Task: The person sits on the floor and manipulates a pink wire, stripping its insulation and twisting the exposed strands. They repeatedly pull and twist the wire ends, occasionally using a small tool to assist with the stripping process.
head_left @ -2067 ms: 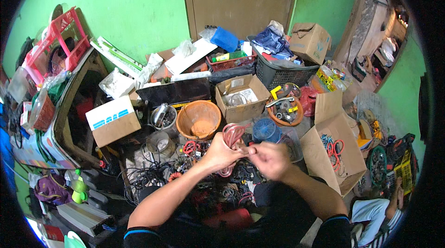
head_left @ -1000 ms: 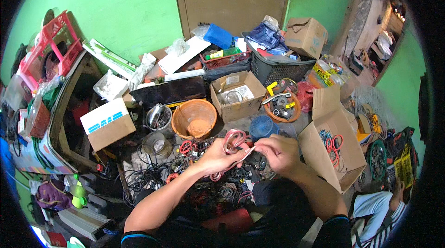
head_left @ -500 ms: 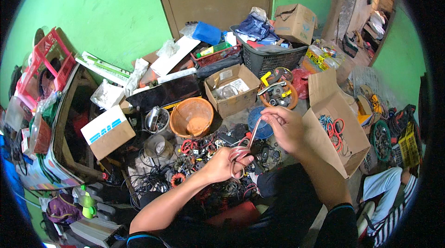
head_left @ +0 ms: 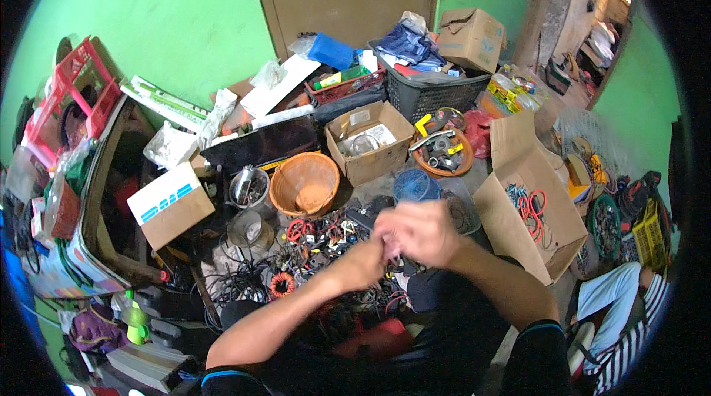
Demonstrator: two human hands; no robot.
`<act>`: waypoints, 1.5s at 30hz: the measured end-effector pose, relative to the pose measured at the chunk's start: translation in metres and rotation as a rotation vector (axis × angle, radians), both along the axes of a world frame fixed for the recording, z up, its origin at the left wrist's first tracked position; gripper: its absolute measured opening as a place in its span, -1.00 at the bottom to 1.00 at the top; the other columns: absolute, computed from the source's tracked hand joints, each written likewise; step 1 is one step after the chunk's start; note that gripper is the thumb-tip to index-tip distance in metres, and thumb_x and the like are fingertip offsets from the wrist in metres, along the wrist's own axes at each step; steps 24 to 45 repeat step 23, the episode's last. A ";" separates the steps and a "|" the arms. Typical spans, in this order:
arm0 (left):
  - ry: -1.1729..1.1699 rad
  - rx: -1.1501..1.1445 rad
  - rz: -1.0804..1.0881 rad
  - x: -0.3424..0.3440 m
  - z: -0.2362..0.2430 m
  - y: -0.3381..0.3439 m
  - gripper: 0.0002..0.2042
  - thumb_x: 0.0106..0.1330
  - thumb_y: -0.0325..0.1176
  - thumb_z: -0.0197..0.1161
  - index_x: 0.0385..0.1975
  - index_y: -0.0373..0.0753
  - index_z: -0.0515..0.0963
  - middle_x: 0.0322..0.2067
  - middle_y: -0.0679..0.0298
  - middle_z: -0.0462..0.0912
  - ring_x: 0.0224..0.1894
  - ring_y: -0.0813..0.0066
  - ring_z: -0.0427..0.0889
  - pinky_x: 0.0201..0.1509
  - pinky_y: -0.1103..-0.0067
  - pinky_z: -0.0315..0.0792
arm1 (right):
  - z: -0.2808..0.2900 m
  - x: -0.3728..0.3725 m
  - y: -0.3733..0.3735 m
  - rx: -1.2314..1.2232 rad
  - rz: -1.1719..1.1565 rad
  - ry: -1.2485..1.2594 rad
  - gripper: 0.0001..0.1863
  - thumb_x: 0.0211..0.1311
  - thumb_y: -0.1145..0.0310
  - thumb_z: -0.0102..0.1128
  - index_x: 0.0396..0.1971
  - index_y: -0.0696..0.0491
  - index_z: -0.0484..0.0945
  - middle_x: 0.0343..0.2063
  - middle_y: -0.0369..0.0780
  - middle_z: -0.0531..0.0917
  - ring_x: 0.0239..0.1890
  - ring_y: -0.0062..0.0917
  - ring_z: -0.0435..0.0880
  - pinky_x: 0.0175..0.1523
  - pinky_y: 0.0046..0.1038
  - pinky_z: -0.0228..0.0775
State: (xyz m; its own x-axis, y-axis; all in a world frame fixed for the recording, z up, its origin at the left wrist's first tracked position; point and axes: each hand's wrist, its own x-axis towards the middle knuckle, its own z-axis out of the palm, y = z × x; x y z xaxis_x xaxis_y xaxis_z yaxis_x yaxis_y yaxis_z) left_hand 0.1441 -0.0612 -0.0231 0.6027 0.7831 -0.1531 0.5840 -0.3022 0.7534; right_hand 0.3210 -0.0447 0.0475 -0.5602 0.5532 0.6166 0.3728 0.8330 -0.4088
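My left hand (head_left: 361,265) and my right hand (head_left: 416,232) are pressed together in front of me, fingers closed and blurred. Whatever thin wire they grip is almost wholly hidden between them. They hover over a tangled pile of wires and small parts (head_left: 318,235) on the floor. A blue round grille (head_left: 415,184) lies just beyond my right hand. An orange toroid coil (head_left: 281,285) sits left of my left forearm.
Around the pile stand an orange basket (head_left: 304,185), a metal pot (head_left: 249,187), a white-and-blue box (head_left: 170,205), a small open carton (head_left: 370,143), a black crate (head_left: 433,94) and a tall carton with red wires (head_left: 529,207). Another person's legs (head_left: 622,300) are at the lower right.
My hands, spread apart half a second ago with a reddish wire stretched between them, have come together. The view has tilted slightly.
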 end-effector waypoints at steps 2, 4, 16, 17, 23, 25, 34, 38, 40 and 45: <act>-0.228 0.293 0.009 -0.028 -0.037 0.034 -0.68 0.25 -0.37 0.07 -0.11 -0.50 0.31 -0.38 -0.07 0.56 -0.28 0.02 0.57 -0.24 0.34 0.46 | 0.007 -0.014 -0.026 0.094 0.074 -0.170 -0.83 -0.07 0.46 0.25 -0.38 0.03 0.59 -0.61 -0.25 0.53 -0.58 -0.41 0.58 -0.49 -0.41 0.42; -0.311 -0.103 0.243 -0.037 0.019 0.048 -0.74 0.24 -0.38 0.18 -0.19 -0.42 0.38 -0.49 0.16 0.55 -0.42 0.42 0.55 -0.39 0.53 0.44 | 0.006 -0.011 -0.034 0.020 0.078 -0.104 -0.83 -0.11 0.47 0.29 -0.41 0.02 0.61 -0.62 -0.26 0.54 -0.62 -0.45 0.57 -0.52 -0.42 0.41; -0.586 -0.261 -0.146 -0.018 0.068 0.005 -0.72 -0.01 -0.50 0.48 -0.29 -0.31 0.59 -0.41 0.36 0.56 -0.37 0.64 0.51 -0.28 0.64 0.42 | -0.039 0.022 0.027 -0.620 0.040 0.063 -0.79 0.04 0.37 0.26 -0.36 0.18 0.63 -0.50 -0.12 0.70 -0.52 -0.45 0.67 -0.33 -0.44 0.47; -0.446 -0.064 -0.220 -0.016 0.065 0.005 -0.68 -0.04 -0.47 0.48 -0.22 -0.24 0.64 -0.40 0.31 0.54 -0.33 0.53 0.49 -0.23 0.53 0.41 | -0.034 0.020 0.027 -0.733 0.013 0.125 -0.81 0.07 0.39 0.25 -0.36 0.19 0.64 -0.49 -0.13 0.69 -0.51 -0.51 0.66 -0.34 -0.46 0.47; -0.292 0.293 0.130 -0.012 0.035 0.004 -0.58 0.15 -0.38 0.32 0.06 -0.09 0.53 -0.27 0.18 0.35 -0.15 0.28 0.46 -0.14 0.48 0.43 | 0.014 0.019 0.016 -0.408 -0.286 -0.052 -0.89 0.11 0.40 0.26 -0.38 0.08 0.69 -0.42 -0.17 0.70 -0.47 -0.50 0.68 -0.35 -0.53 0.47; -0.292 0.293 0.130 -0.012 0.035 0.004 -0.58 0.15 -0.38 0.32 0.06 -0.09 0.53 -0.27 0.18 0.35 -0.15 0.28 0.46 -0.14 0.48 0.43 | 0.014 0.019 0.016 -0.408 -0.286 -0.052 -0.89 0.11 0.40 0.26 -0.38 0.08 0.69 -0.42 -0.17 0.70 -0.47 -0.50 0.68 -0.35 -0.53 0.47; -0.292 0.293 0.130 -0.012 0.035 0.004 -0.58 0.15 -0.38 0.32 0.06 -0.09 0.53 -0.27 0.18 0.35 -0.15 0.28 0.46 -0.14 0.48 0.43 | 0.014 0.019 0.016 -0.408 -0.286 -0.052 -0.89 0.11 0.40 0.26 -0.38 0.08 0.69 -0.42 -0.17 0.70 -0.47 -0.50 0.68 -0.35 -0.53 0.47; -0.292 0.293 0.130 -0.012 0.035 0.004 -0.58 0.15 -0.38 0.32 0.06 -0.09 0.53 -0.27 0.18 0.35 -0.15 0.28 0.46 -0.14 0.48 0.43 | 0.014 0.019 0.016 -0.408 -0.286 -0.052 -0.89 0.11 0.40 0.26 -0.38 0.08 0.69 -0.42 -0.17 0.70 -0.47 -0.50 0.68 -0.35 -0.53 0.47; -0.292 0.293 0.130 -0.012 0.035 0.004 -0.58 0.15 -0.38 0.32 0.06 -0.09 0.53 -0.27 0.18 0.35 -0.15 0.28 0.46 -0.14 0.48 0.43 | 0.014 0.019 0.016 -0.408 -0.286 -0.052 -0.89 0.11 0.40 0.26 -0.38 0.08 0.69 -0.42 -0.17 0.70 -0.47 -0.50 0.68 -0.35 -0.53 0.47; -0.292 0.293 0.130 -0.012 0.035 0.004 -0.58 0.15 -0.38 0.32 0.06 -0.09 0.53 -0.27 0.18 0.35 -0.15 0.28 0.46 -0.14 0.48 0.43 | 0.014 0.019 0.016 -0.408 -0.286 -0.052 -0.89 0.11 0.40 0.26 -0.38 0.08 0.69 -0.42 -0.17 0.70 -0.47 -0.50 0.68 -0.35 -0.53 0.47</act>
